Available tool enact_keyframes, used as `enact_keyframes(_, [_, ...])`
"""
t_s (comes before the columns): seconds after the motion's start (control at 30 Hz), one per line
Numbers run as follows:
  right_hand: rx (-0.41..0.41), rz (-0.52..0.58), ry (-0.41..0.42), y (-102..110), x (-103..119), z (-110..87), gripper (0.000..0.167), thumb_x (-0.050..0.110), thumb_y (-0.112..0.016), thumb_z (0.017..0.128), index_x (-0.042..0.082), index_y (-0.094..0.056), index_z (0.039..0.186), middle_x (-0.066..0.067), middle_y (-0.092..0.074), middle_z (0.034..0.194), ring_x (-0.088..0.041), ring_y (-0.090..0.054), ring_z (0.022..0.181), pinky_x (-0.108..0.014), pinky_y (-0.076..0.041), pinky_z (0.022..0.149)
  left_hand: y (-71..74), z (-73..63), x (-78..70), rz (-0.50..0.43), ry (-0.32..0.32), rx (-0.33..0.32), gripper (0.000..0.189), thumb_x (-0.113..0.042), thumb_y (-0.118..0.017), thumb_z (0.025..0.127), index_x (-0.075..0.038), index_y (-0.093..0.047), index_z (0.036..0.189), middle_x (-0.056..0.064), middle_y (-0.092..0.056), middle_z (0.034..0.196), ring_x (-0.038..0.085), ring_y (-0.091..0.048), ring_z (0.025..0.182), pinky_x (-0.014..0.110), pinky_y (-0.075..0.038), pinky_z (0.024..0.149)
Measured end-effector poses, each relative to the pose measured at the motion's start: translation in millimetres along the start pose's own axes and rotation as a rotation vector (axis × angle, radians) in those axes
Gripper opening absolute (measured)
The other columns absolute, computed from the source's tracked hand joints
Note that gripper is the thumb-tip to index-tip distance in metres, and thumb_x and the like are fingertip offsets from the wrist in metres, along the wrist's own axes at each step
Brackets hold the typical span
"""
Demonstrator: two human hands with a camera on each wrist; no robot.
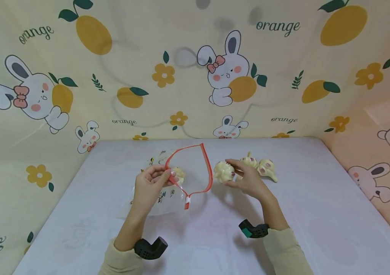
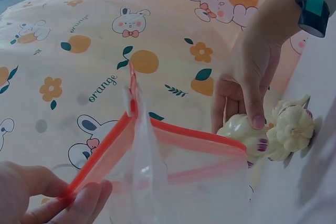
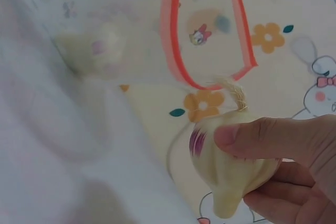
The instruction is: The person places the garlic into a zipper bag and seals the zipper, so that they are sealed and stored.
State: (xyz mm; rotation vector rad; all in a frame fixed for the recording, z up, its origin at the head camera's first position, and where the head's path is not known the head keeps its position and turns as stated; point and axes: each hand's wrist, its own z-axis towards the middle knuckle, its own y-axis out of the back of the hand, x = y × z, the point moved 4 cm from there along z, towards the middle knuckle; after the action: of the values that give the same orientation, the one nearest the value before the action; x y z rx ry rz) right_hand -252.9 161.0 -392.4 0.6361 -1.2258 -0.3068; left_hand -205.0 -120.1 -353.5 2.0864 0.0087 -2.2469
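A clear plastic zip bag [image 1: 157, 206] with a red rim [image 1: 210, 175] hangs with its mouth wide apart. My left hand [image 1: 149, 188] pinches that rim on its left side, thumb against fingers. One pale garlic bulb [image 3: 100, 51] shows blurred through the plastic, inside the bag. To the right of the mouth, my right hand [image 1: 250, 182] grips another garlic bulb [image 1: 223, 172] with purple marks, clear of the rim. In the right wrist view, the thumb lies across this bulb and a loop of cord sticks out from it.
Two more garlic bulbs, one behind the right hand [image 1: 248, 160] and one with its stem outward [image 1: 267, 169], lie on the white table [image 1: 195, 244]. A patterned cloth [image 1: 181, 99] with rabbits and oranges rises behind the table and along its sides.
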Motion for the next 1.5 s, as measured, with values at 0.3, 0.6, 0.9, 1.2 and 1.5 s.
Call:
enact_keyframes(0.3, [-0.03,0.015,0.003,8,6,-2.0,0.068,0.006,-0.08,0.076,-0.001,-0.049,0.136,-0.024,-0.053,0.138,-0.04,-0.053,0.128,-0.047,-0.047,0.106,0.4,-0.6,-1.2,0.001,-0.009,-0.003,0.02,0.0,-0.061,0.091,0.009,-0.06,0.109,0.014,-0.071,0.092,0.003,-0.069,0.069,0.019,-0.06,0.069])
enact_keyframes(0.6, [-0.051,0.037,0.034,11,14,-4.2,0.068,0.004,-0.08,0.075,-0.002,-0.049,0.136,-0.024,-0.053,0.138,-0.039,-0.052,0.129,-0.045,-0.047,0.105,-0.6,-0.9,-0.8,-0.01,-0.02,0.007,0.02,0.002,-0.061,0.09,0.01,-0.06,0.109,0.017,-0.071,0.092,0.003,-0.069,0.07,0.019,-0.06,0.068])
enact_keyframes(0.9, [-0.085,0.053,0.065,14,28,-8.6,0.069,0.003,-0.082,0.071,0.0,-0.053,0.133,-0.021,-0.057,0.129,-0.036,-0.054,0.123,-0.041,-0.049,0.102,-0.3,-1.1,-1.8,-0.02,-0.027,0.013,0.021,0.003,-0.06,0.091,0.012,-0.059,0.109,0.014,-0.071,0.088,0.003,-0.069,0.068,0.019,-0.061,0.067])
enact_keyframes(1.2, [-0.095,0.064,0.085,16,42,-12.7,0.072,0.004,-0.084,0.069,0.002,-0.053,0.133,-0.018,-0.059,0.128,-0.032,-0.056,0.122,-0.037,-0.051,0.1,-0.4,0.3,-0.6,0.012,-0.016,-0.016,0.019,-0.001,-0.062,0.09,0.008,-0.061,0.107,0.01,-0.071,0.086,0.004,-0.068,0.067,0.018,-0.06,0.067])
enact_keyframes(1.5, [-0.099,0.069,0.113,14,50,-16.0,0.071,0.008,-0.085,0.07,0.001,-0.053,0.133,-0.017,-0.061,0.127,-0.031,-0.059,0.117,-0.04,-0.053,0.098,-0.8,-0.7,-0.7,-0.009,-0.021,0.005,0.019,0.001,-0.06,0.091,0.01,-0.06,0.108,0.011,-0.071,0.087,0.004,-0.069,0.067,0.019,-0.061,0.068])
